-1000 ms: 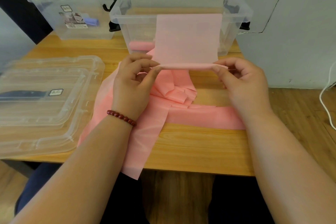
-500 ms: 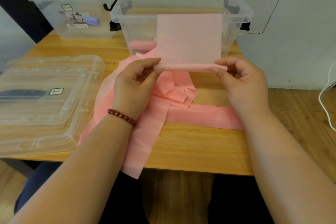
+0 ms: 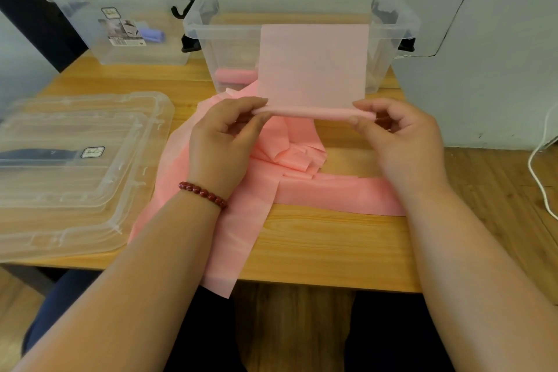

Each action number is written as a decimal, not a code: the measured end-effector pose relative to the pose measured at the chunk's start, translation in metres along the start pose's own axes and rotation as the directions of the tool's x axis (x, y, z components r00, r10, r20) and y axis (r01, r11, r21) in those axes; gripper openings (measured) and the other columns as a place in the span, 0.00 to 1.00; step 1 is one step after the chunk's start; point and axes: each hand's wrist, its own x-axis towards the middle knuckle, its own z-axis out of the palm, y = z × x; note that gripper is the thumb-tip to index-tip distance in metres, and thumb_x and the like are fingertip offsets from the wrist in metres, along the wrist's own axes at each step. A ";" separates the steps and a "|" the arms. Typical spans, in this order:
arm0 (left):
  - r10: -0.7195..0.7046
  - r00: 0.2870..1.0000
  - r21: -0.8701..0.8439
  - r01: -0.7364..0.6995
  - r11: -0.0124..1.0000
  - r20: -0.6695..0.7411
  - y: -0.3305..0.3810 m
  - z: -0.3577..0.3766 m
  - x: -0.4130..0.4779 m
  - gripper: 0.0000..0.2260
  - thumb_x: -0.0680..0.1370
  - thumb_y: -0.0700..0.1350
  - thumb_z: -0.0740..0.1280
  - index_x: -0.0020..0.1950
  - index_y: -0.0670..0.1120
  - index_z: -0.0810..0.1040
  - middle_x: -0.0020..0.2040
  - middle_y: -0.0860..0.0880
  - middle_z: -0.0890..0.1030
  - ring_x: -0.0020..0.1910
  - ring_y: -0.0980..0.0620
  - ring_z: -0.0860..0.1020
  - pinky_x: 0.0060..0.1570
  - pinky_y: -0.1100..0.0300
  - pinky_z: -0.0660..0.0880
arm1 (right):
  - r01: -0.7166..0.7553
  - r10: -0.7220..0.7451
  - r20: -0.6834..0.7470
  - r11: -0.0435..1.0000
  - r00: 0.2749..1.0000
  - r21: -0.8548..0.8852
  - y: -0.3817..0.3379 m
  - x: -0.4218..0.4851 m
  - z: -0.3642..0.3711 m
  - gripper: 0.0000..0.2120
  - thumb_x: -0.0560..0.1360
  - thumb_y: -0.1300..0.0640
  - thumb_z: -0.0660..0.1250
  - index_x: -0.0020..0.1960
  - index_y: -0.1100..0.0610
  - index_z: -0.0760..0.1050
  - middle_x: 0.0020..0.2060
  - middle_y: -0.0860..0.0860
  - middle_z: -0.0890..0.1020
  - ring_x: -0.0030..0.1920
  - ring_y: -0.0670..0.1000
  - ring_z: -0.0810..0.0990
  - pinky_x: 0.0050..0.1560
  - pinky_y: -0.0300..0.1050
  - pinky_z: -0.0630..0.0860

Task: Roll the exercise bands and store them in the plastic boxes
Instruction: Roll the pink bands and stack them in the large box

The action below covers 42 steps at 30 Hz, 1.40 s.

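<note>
The wooden surface holds a big clear plastic box with one pink roll already inside. In front of the box, the thin, smooth pink band stands up flat like a sheet. The left hand and right hand pinch the ends of a skinny roll. It has hardly grown since a moment ago, so most of the rolling is left.

Left hand and right hand pinch the ends of a pink band above the desk. Its flat end stands upright before a clear box. More band lies heaped underneath.
</note>
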 end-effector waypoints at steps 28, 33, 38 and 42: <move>0.212 0.977 0.365 -0.202 0.909 0.012 -0.003 -0.003 0.006 0.06 0.76 0.45 0.71 0.48 0.44 0.85 0.53 0.48 0.76 0.45 0.53 0.73 0.49 0.72 0.65 | 0.057 -0.056 0.010 0.991 0.998 -0.122 0.000 0.002 -0.002 0.04 0.74 0.55 0.71 0.45 0.45 0.80 0.42 0.44 0.75 0.39 0.37 0.72 0.42 0.27 0.65; 0.367 0.928 0.617 -0.327 0.716 0.067 -0.011 -0.002 0.011 0.09 0.77 0.50 0.68 0.48 0.46 0.85 0.45 0.46 0.79 0.44 0.42 0.74 0.46 0.53 0.70 | 0.049 -0.047 0.015 0.982 0.999 -0.184 0.002 0.003 -0.001 0.04 0.75 0.55 0.70 0.46 0.46 0.80 0.43 0.48 0.76 0.40 0.37 0.72 0.43 0.26 0.65; 0.243 0.967 0.388 -0.255 0.886 0.082 -0.007 -0.001 0.011 0.07 0.76 0.45 0.70 0.49 0.43 0.85 0.46 0.49 0.79 0.41 0.56 0.75 0.45 0.71 0.67 | 0.042 -0.044 -0.004 0.982 0.999 -0.187 0.004 0.003 -0.001 0.05 0.75 0.55 0.71 0.49 0.47 0.80 0.42 0.46 0.77 0.39 0.37 0.72 0.42 0.27 0.66; 0.022 0.999 0.156 -0.028 0.987 0.044 0.003 0.000 0.009 0.06 0.77 0.43 0.70 0.50 0.54 0.81 0.42 0.59 0.79 0.36 0.65 0.76 0.42 0.75 0.68 | 0.027 -0.028 -0.015 0.994 0.999 -0.106 0.002 0.002 0.001 0.06 0.75 0.57 0.70 0.45 0.46 0.77 0.35 0.42 0.75 0.34 0.38 0.70 0.38 0.29 0.66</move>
